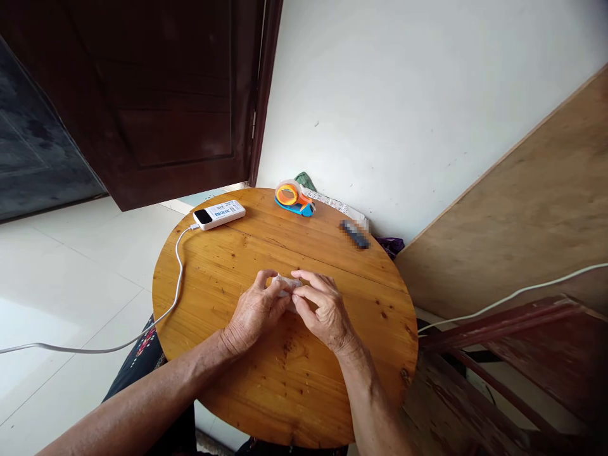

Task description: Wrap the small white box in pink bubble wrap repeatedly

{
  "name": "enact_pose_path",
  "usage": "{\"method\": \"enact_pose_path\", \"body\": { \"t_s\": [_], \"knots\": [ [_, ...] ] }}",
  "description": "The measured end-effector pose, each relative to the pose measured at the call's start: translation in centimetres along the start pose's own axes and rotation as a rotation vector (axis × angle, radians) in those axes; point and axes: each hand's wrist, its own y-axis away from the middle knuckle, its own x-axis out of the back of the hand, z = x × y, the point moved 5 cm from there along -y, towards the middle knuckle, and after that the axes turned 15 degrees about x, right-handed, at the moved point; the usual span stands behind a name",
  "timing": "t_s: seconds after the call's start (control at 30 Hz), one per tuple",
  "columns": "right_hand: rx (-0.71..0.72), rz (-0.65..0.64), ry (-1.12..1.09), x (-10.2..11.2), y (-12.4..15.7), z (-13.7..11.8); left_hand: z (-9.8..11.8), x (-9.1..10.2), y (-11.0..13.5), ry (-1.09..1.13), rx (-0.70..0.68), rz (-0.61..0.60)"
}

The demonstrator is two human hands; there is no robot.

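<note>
Over the middle of a round wooden table (247, 259), my left hand (256, 310) and my right hand (325, 307) meet around a small whitish, crumpled-looking piece (286, 282), perhaps paper or thin plastic. Its exact kind I cannot make out, since fingers cover most of it. My left fingers curl over its left side and front. On its right, my right thumb and index finger pinch it close to the left fingertips. The piece is held low, near the tabletop.
At the table's back left lies a white power bank (220, 215) with a white cable (178, 272) trailing off left. An orange and blue tape dispenser (294, 199) stands at the back. A dark blurred object (354, 234) lies right of it. A brown door (166, 95) stands behind.
</note>
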Motion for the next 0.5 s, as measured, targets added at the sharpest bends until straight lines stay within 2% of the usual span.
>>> {"method": "enact_pose_path", "body": {
  "t_s": [0.33, 0.5],
  "knots": [
    [0.025, 0.004, -0.013, -0.3, 0.08, -0.36, -0.43, 0.02, -0.57, 0.127, -0.08, -0.041],
    [-0.031, 0.059, -0.098, 0.32, 0.08, -0.1, -0.68, -0.04, -0.69, 0.116, -0.05, -0.034]
  ]
}}
